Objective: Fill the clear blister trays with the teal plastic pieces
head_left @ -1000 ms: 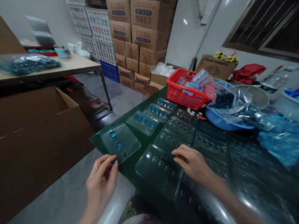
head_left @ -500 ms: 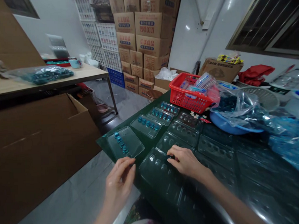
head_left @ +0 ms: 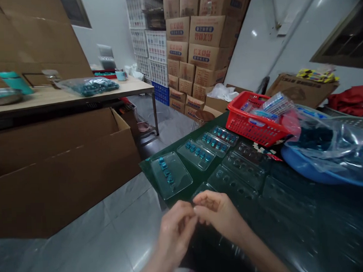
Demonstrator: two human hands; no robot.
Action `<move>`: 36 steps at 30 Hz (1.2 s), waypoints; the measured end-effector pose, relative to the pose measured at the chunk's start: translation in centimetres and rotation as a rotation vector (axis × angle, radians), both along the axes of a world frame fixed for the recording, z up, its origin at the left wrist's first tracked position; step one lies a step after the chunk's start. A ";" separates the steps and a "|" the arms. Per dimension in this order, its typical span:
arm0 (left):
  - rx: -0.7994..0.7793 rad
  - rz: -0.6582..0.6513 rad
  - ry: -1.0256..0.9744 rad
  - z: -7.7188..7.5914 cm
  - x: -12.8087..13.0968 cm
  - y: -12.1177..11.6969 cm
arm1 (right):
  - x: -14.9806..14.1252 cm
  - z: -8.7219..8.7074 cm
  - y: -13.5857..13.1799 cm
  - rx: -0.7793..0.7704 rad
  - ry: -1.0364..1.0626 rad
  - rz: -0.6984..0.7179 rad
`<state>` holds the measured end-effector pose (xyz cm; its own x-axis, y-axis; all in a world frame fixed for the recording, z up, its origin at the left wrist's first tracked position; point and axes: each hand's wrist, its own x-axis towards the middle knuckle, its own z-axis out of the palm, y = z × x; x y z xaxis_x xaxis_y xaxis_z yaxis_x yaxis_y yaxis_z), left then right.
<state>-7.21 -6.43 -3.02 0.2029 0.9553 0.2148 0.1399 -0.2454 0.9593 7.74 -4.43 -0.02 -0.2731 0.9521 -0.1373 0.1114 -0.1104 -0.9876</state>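
Left hand (head_left: pixel 176 228) and right hand (head_left: pixel 224 216) meet at the fingertips, grip unclear, near blister trays (head_left: pixel 181 174), red plastic basket (head_left: pixel 256 127) and blue basin (head_left: pixel 309 168) beyond.

1 view | head-worn | faces forward and down | left hand (head_left: pixel 177 227), right hand (head_left: pixel 222 215) close | stacked cartons (head_left: pixel 207 52) far

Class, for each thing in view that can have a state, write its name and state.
Left hand, fingers bent
Right hand, fingers bent
Corner tray, holding blue pieces
Red basket, loaded
Blue basin, holding a plastic bag
Big box, open-topped
Cartons, stacked
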 end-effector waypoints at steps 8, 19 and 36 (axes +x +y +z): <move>-0.637 -0.016 -0.545 -1.1 -1.6 1.0 | -1.9 -0.1 0.8 0.116 -0.123 0.025; -0.625 0.024 -0.651 -1.1 -2.8 1.3 | -3.7 0.0 2.3 0.318 -0.341 0.068; -0.232 0.305 -0.152 -1.9 -4.7 2.7 | -4.6 -1.1 5.4 0.595 -0.575 0.095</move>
<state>-11.93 -3.70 -4.95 -0.1143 0.9934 -0.0076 0.0254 0.0106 0.9996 3.10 1.00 -1.07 -0.3968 0.8862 0.2392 0.5992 0.4475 -0.6639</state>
